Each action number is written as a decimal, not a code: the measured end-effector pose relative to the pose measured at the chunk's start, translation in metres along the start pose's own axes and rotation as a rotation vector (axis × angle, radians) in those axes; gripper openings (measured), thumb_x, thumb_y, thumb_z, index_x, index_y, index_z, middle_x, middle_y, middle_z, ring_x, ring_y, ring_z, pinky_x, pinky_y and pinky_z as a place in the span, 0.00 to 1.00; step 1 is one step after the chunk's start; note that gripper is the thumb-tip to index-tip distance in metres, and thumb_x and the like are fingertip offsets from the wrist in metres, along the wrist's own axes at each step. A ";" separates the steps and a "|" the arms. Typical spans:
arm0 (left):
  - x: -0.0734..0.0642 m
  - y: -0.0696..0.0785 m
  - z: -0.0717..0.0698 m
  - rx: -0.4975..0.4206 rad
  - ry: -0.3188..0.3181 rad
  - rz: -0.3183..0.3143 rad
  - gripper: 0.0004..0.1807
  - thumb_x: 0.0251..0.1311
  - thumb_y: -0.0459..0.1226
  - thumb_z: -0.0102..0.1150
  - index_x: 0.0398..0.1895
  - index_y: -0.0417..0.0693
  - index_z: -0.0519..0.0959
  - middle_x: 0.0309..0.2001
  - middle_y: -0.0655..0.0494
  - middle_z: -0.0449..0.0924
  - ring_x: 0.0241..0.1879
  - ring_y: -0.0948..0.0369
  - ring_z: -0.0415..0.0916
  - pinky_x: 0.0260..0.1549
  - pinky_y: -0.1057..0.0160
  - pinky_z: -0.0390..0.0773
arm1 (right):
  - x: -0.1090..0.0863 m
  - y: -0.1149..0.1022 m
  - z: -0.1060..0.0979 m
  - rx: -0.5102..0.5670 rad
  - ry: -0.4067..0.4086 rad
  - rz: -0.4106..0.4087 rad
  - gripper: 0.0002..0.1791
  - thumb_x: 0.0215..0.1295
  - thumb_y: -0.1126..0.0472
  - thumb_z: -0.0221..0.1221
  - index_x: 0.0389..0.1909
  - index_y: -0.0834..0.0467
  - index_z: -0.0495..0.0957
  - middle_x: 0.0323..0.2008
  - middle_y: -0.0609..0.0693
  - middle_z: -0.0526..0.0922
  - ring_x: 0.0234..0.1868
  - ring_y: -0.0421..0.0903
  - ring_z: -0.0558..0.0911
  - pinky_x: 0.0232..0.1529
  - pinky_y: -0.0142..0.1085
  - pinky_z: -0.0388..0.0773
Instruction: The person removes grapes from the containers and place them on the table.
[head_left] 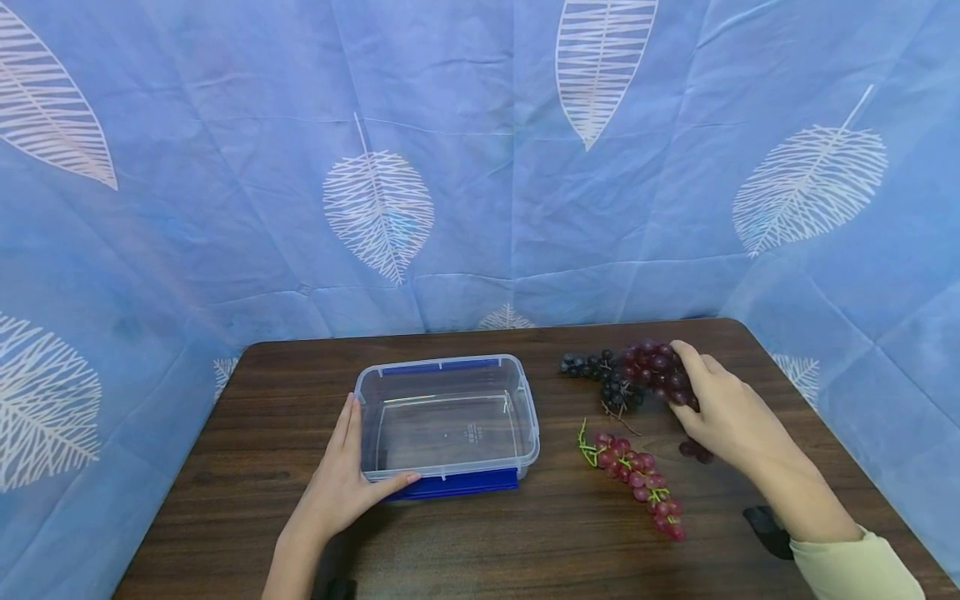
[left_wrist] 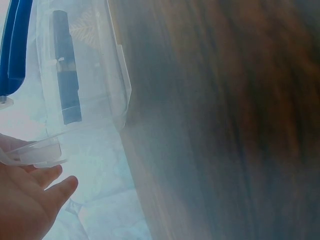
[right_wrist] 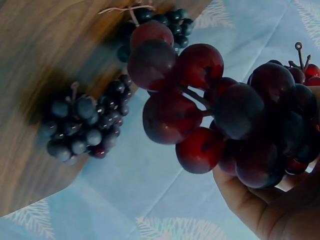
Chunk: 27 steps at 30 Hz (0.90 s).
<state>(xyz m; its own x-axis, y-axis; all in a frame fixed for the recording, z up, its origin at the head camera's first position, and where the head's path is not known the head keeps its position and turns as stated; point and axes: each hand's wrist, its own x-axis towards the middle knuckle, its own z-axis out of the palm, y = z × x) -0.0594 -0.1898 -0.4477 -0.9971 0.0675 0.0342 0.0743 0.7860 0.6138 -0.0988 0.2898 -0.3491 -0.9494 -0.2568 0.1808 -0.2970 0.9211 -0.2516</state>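
Observation:
A clear plastic container (head_left: 442,425) with blue side latches stands lidless on the table. My left hand (head_left: 333,483) rests at its near left corner, straight fingers along the left wall and thumb across the front rim; the left wrist view shows these fingers (left_wrist: 62,192) by the clear corner. In my right hand (head_left: 723,408) I hold a bunch of dark red grapes (head_left: 656,367), gripped from its right side. Black grapes (head_left: 618,390) lie just left of it. Nearer lies a bunch of pinkish-red grapes (head_left: 641,479) with green stems. Part of another dark bunch (head_left: 696,451) shows below my right hand.
The brown wooden table (head_left: 247,467) ends at a blue leaf-patterned cloth (head_left: 465,208) behind and at both sides. A dark flat object (head_left: 768,532) lies by my right forearm; its kind is unclear.

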 end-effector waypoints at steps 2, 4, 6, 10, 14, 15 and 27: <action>0.000 0.000 0.000 -0.001 -0.002 0.000 0.76 0.54 0.70 0.70 0.86 0.41 0.32 0.86 0.42 0.26 0.83 0.34 0.38 0.72 0.26 0.58 | -0.003 0.004 0.001 -0.007 -0.002 -0.003 0.45 0.66 0.68 0.68 0.77 0.72 0.54 0.62 0.84 0.70 0.40 0.72 0.85 0.35 0.59 0.81; 0.000 -0.001 0.000 0.000 -0.001 -0.001 0.76 0.54 0.70 0.70 0.86 0.42 0.32 0.87 0.42 0.26 0.83 0.34 0.38 0.72 0.26 0.58 | -0.005 0.009 0.001 -0.012 -0.007 -0.001 0.46 0.65 0.68 0.68 0.77 0.73 0.54 0.62 0.84 0.70 0.39 0.71 0.85 0.34 0.58 0.81; 0.000 -0.001 -0.001 0.001 -0.003 -0.001 0.76 0.54 0.70 0.70 0.86 0.42 0.31 0.87 0.42 0.26 0.83 0.34 0.38 0.72 0.26 0.58 | -0.008 0.014 0.002 -0.017 -0.009 0.004 0.46 0.65 0.69 0.68 0.77 0.73 0.54 0.62 0.85 0.70 0.39 0.72 0.84 0.34 0.59 0.81; 0.000 -0.001 -0.001 -0.001 -0.008 -0.005 0.76 0.54 0.70 0.70 0.86 0.43 0.31 0.87 0.43 0.25 0.83 0.34 0.38 0.72 0.27 0.58 | -0.013 0.023 0.004 -0.028 -0.014 0.023 0.46 0.64 0.68 0.68 0.77 0.73 0.54 0.62 0.86 0.69 0.42 0.76 0.83 0.37 0.63 0.81; 0.000 0.000 -0.001 -0.003 -0.013 -0.013 0.76 0.54 0.71 0.69 0.86 0.43 0.30 0.87 0.44 0.25 0.83 0.35 0.37 0.72 0.27 0.58 | -0.019 0.032 0.009 -0.040 -0.034 0.035 0.45 0.65 0.68 0.68 0.77 0.73 0.54 0.61 0.86 0.69 0.37 0.72 0.85 0.33 0.60 0.81; 0.000 0.000 -0.001 -0.003 -0.014 -0.015 0.76 0.54 0.71 0.69 0.86 0.42 0.31 0.87 0.44 0.25 0.83 0.35 0.37 0.72 0.27 0.58 | -0.020 0.034 0.011 -0.041 -0.041 0.036 0.45 0.65 0.68 0.68 0.76 0.73 0.54 0.61 0.86 0.70 0.35 0.70 0.85 0.31 0.58 0.81; 0.001 0.001 -0.002 0.006 -0.020 -0.022 0.77 0.53 0.71 0.70 0.86 0.42 0.30 0.87 0.44 0.25 0.84 0.35 0.37 0.72 0.27 0.58 | -0.036 0.060 0.031 -0.008 -0.133 0.074 0.43 0.66 0.70 0.67 0.75 0.75 0.54 0.60 0.89 0.68 0.20 0.49 0.79 0.20 0.42 0.72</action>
<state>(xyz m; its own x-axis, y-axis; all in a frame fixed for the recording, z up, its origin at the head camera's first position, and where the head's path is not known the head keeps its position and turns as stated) -0.0601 -0.1900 -0.4457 -0.9980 0.0624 0.0044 0.0521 0.7911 0.6094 -0.0857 0.3450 -0.4005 -0.9741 -0.2238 0.0338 -0.2250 0.9413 -0.2515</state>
